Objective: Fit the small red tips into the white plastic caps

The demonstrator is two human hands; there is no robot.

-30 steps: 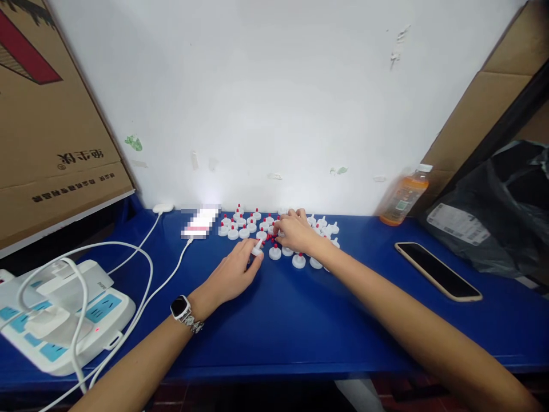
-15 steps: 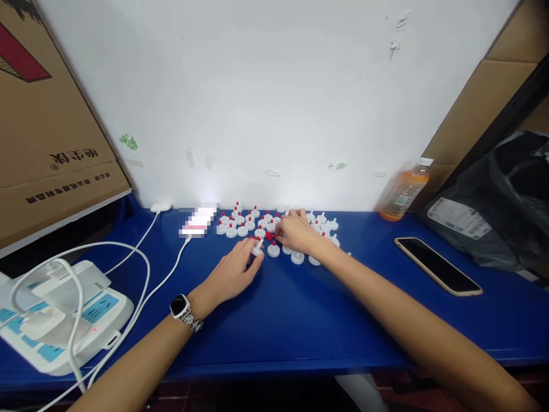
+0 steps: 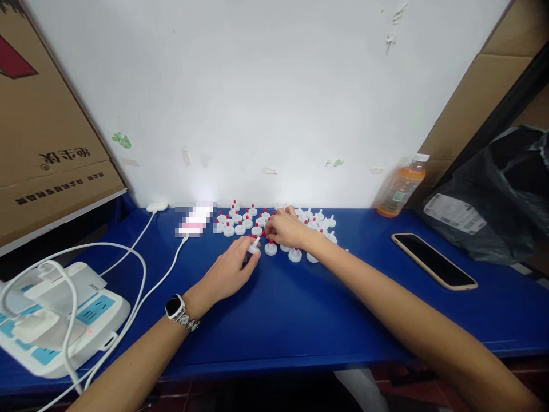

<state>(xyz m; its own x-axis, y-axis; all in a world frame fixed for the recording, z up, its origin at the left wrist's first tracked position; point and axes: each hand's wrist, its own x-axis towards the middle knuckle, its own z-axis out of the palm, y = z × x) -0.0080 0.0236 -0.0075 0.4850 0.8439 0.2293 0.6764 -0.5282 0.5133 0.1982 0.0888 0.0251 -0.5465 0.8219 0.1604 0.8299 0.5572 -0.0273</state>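
Between the thumb and fingers of my left hand [image 3: 227, 269] is a white nozzle cap [image 3: 254, 248], its bare spout pointing up and to the right. My right hand [image 3: 286, 228] is just to the right, fingers bent down and closed at a small pile of red tips [image 3: 256, 231]; whether a tip is pinched there is hidden. Several white caps with red tips on their spouts [image 3: 229, 230] stand behind and left of my hands. One red-tipped cap [image 3: 270, 249] stands in front of my right hand. White caps with bare spouts [image 3: 330, 222] lie beyond my right wrist.
A white power strip [image 3: 107, 312] with cables lies at the left of the blue table [image 3: 274, 320]. A lit, blurred device [image 3: 195, 220] rests behind. On the right are a phone [image 3: 433, 261], an orange drink bottle [image 3: 402, 186] and a dark plastic bag [image 3: 493, 194].
My right hand has shifted slightly left, closer to the red tips and my left hand. My left hand keeps hold of the nozzle cap. The whole view has moved a little.
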